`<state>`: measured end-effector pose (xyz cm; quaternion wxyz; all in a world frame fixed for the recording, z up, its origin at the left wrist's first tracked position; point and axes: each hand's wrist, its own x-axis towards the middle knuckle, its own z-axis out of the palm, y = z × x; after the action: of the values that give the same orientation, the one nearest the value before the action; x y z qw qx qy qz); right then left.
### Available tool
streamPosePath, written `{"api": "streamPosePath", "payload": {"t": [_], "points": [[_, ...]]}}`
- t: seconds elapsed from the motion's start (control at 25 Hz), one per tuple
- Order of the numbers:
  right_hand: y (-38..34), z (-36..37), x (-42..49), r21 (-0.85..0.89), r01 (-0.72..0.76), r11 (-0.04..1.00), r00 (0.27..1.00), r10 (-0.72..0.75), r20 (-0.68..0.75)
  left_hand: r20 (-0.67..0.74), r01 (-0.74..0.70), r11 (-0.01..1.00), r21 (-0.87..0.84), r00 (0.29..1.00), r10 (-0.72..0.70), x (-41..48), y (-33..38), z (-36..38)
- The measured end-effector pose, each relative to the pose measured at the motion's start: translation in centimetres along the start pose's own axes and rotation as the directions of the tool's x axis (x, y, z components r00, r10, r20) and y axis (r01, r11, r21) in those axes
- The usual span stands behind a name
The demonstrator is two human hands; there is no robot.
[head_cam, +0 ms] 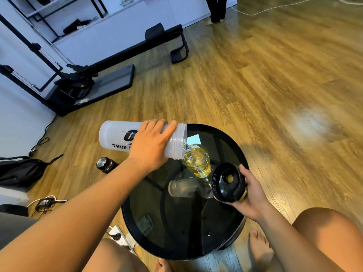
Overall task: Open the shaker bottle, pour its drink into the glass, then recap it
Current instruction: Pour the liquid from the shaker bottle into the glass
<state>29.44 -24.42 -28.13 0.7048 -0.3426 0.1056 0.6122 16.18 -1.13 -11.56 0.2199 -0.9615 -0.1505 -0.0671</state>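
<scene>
Pouring underway: left hand (pixel 151 146) wraps the translucent shaker bottle (pixel 119 137), tipped nearly horizontal, open mouth just over the glass (pixel 198 160). Clear stream runs into the glass, which holds yellow drink and stands on the round black glass-top table (pixel 231 238). Right hand (pixel 253 195) grips the black lid (pixel 228 182), underside up, just beside the glass. Dark flask (pixel 105 164) on the wood floor.

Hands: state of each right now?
Left hand: closed around the shaker bottle, tipped and pouring into the glass.
Right hand: holding the black lid.
</scene>
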Motion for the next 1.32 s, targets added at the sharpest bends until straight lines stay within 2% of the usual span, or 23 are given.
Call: {"api": "streamPosePath", "payload": {"t": [0.52,0.8,0.88,1.04,1.32], "points": [[-0.1,0.5,-0.5,0.013,0.002,1.000,1.000,-0.002,0.006,-0.038,-0.273,0.931,0.243,0.956,0.291,1.2,0.0,-1.9],[0.0,0.2,0.0,0.006,0.001,1.000,1.000,-0.001,0.005,-0.056,-0.275,0.921,0.277,0.952,0.301,1.3,0.0,-1.8],[0.0,0.2,0.0,0.003,0.001,1.000,1.000,-0.001,0.002,-0.084,-0.238,0.942,0.235,0.961,0.263,1.6,-0.2,-1.8],[-0.1,0.1,0.1,0.008,0.007,1.000,1.000,-0.007,-0.004,-0.087,-0.074,0.994,0.081,0.993,0.081,1.9,-0.1,-1.2],[-0.1,-0.1,0.3,0.003,-0.002,1.000,1.000,0.002,0.006,-0.041,-0.015,0.999,-0.033,0.999,0.014,0.9,0.4,-0.1]]}}
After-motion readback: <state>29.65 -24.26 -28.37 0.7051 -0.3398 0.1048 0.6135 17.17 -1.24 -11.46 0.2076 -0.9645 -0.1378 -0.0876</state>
